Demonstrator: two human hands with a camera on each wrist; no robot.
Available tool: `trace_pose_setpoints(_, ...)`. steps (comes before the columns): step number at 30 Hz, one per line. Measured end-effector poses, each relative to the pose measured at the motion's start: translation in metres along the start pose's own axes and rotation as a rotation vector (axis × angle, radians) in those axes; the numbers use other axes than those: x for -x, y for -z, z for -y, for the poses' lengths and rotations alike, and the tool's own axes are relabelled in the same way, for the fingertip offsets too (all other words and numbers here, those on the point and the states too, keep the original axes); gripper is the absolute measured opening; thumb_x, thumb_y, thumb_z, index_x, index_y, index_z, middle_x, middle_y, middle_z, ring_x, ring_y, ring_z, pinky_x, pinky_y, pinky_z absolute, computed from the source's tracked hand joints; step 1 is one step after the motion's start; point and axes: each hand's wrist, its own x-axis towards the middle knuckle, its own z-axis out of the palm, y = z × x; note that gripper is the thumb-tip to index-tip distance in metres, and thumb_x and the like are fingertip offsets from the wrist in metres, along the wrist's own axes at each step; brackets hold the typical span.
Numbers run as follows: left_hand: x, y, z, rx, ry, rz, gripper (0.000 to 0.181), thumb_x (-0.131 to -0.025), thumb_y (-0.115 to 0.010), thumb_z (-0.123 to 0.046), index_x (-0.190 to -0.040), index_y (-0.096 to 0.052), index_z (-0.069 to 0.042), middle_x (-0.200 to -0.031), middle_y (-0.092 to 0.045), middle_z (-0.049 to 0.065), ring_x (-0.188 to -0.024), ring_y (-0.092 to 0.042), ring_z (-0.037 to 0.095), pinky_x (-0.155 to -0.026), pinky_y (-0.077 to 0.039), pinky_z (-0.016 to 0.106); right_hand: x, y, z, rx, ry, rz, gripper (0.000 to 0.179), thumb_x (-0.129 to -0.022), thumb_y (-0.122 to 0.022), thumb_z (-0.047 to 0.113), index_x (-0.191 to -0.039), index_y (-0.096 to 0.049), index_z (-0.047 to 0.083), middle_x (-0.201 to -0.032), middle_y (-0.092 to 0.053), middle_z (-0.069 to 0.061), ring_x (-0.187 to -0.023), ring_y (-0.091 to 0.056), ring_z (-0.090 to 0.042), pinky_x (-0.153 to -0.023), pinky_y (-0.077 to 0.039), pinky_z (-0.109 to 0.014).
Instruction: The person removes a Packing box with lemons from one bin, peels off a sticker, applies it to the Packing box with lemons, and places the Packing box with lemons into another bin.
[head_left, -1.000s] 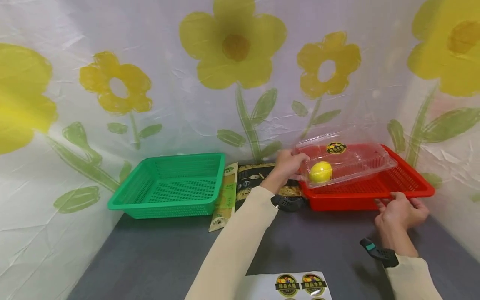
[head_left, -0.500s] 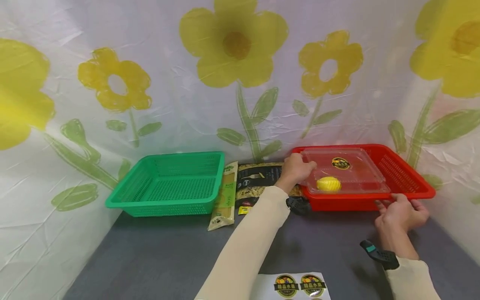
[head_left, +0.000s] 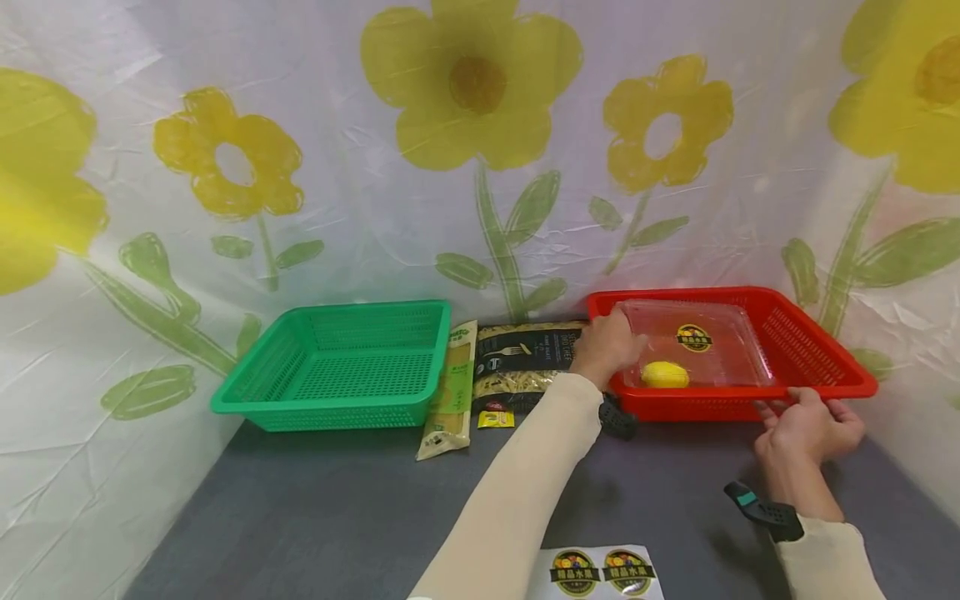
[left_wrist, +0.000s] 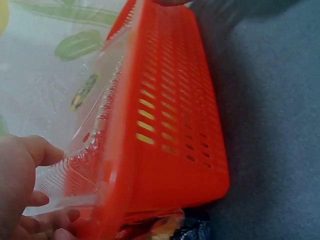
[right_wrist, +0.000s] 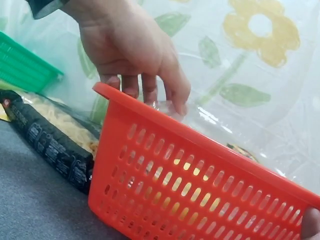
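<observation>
Inside the red basket [head_left: 817, 358] at the right lies a clear plastic fruit box [head_left: 720, 354] with a round black-and-gold sticker [head_left: 694, 337] on its lid. A yellow lemon [head_left: 665, 374] shows through the box's front left part. My left hand [head_left: 609, 343] grips the box's left end, its thumb [left_wrist: 46, 151] on the ribbed corner and its fingers reaching down inside the basket. At the basket's front right, my right hand [head_left: 806, 429] holds the rim; a bit of it [right_wrist: 311, 222] shows at the edge of the right wrist view.
A green basket [head_left: 322, 410] stands at the left. Between the baskets lie a bag of noodles [head_left: 450, 392], a black pasta bag [head_left: 517, 358] and a small yellow packet [head_left: 496, 418]. A sticker sheet [head_left: 600, 571] lies at the table's front. A flowered curtain hangs behind.
The box, tilted above the red basket before, has come down into it and shifted slightly right with my left hand. The lemon has shifted inside. My right hand stays at the rim.
</observation>
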Motion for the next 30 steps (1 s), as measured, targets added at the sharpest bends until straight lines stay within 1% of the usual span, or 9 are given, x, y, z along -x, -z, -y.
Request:
trace_pose_setpoints(2,0.0,-0.001,0.0,-0.006,-0.005,-0.006,0.056,-0.093,-0.067,-0.05,-0.142,-0.053,-0.027,-0.112,-0.07,0.0,-0.091,-0.066,0.023,-0.086,-0.057,0.044,0.001,0.0,0.001,0.008,0.0,0.001,0.047,-0.085,-0.073,0.003,-0.109,-0.038,0.024,-0.114,-0.044,0.004,-0.057,-0.058,-0.022,-0.056,-0.058,-0.03)
trace_pose_setpoints(9,0.0,-0.007,0.0,-0.011,-0.004,-0.024,0.05,-0.093,-0.064,-0.051,-0.134,-0.06,-0.024,-0.106,-0.069,0.003,-0.085,-0.066,0.024,-0.079,-0.058,0.042,0.001,0.0,0.001,0.026,0.004,-0.01,0.046,-0.086,-0.073,0.006,-0.109,-0.038,0.025,-0.115,-0.044,0.005,-0.059,-0.059,-0.02,-0.059,-0.058,-0.029)
trace_pose_setpoints(11,0.0,-0.008,0.001,-0.015,-0.009,-0.032,0.046,-0.094,-0.063,-0.052,-0.129,-0.064,-0.023,-0.104,-0.068,0.003,-0.083,-0.066,0.024,-0.076,-0.058,0.041,0.0,0.0,0.0,0.036,0.007,-0.013,0.045,-0.087,-0.073,0.006,-0.109,-0.039,0.025,-0.115,-0.043,0.005,-0.062,-0.059,-0.02,-0.059,-0.058,-0.028)
trace_pose_setpoints(14,0.001,-0.01,0.002,-0.022,-0.009,-0.035,0.039,-0.092,-0.067,-0.048,-0.12,-0.066,-0.022,-0.106,-0.062,0.004,-0.08,-0.064,0.024,-0.075,-0.056,0.041,0.0,0.0,-0.001,0.044,0.01,-0.013,0.044,-0.088,-0.073,0.007,-0.11,-0.039,0.026,-0.114,-0.044,0.006,-0.063,-0.059,-0.019,-0.058,-0.057,-0.026)
trace_pose_setpoints(16,0.002,-0.012,0.003,-0.041,-0.006,-0.031,0.03,-0.091,-0.067,-0.045,-0.107,-0.069,-0.02,-0.108,-0.056,0.004,-0.078,-0.062,0.024,-0.073,-0.055,0.04,0.0,0.0,-0.001,0.041,0.009,-0.013,0.044,-0.087,-0.073,0.006,-0.109,-0.04,0.025,-0.114,-0.045,0.006,-0.062,-0.06,-0.019,-0.057,-0.056,-0.026)
trace_pose_setpoints(18,0.004,-0.013,0.004,-0.065,-0.008,-0.032,0.026,-0.091,-0.068,-0.043,-0.102,-0.067,-0.019,-0.111,-0.052,0.004,-0.078,-0.061,0.024,-0.073,-0.053,0.039,0.0,0.001,-0.001,0.039,0.006,-0.012,0.044,-0.086,-0.073,0.006,-0.109,-0.04,0.025,-0.113,-0.046,0.005,-0.061,-0.062,-0.019,-0.056,-0.056,-0.026)
trace_pose_setpoints(21,0.007,-0.013,0.006,-0.079,-0.016,-0.029,0.025,-0.092,-0.067,-0.043,-0.096,-0.065,-0.018,-0.111,-0.051,0.004,-0.075,-0.059,0.024,-0.069,-0.052,0.038,0.0,0.002,0.0,0.042,-0.001,-0.011,0.045,-0.086,-0.074,0.007,-0.108,-0.04,0.025,-0.113,-0.047,0.005,-0.061,-0.065,-0.019,-0.056,-0.057,-0.027)
trace_pose_setpoints(27,0.016,-0.009,0.01,-0.023,-0.05,-0.015,0.027,-0.088,-0.072,-0.038,-0.103,-0.061,-0.018,-0.106,-0.05,0.003,-0.074,-0.055,0.02,-0.066,-0.05,0.036,-0.001,0.004,0.001,0.079,-0.009,-0.012,0.042,-0.088,-0.073,0.01,-0.108,-0.04,0.027,-0.11,-0.051,0.004,-0.053,-0.06,-0.018,-0.054,-0.055,-0.024)
trace_pose_setpoints(30,0.021,-0.007,0.013,0.012,-0.081,-0.023,0.035,-0.085,-0.075,-0.037,-0.112,-0.061,-0.018,-0.104,-0.05,0.002,-0.077,-0.054,0.018,-0.068,-0.051,0.034,-0.001,0.004,0.002,0.084,-0.009,-0.009,0.041,-0.089,-0.072,0.009,-0.108,-0.04,0.026,-0.108,-0.051,0.003,-0.05,-0.057,-0.018,-0.052,-0.054,-0.024)
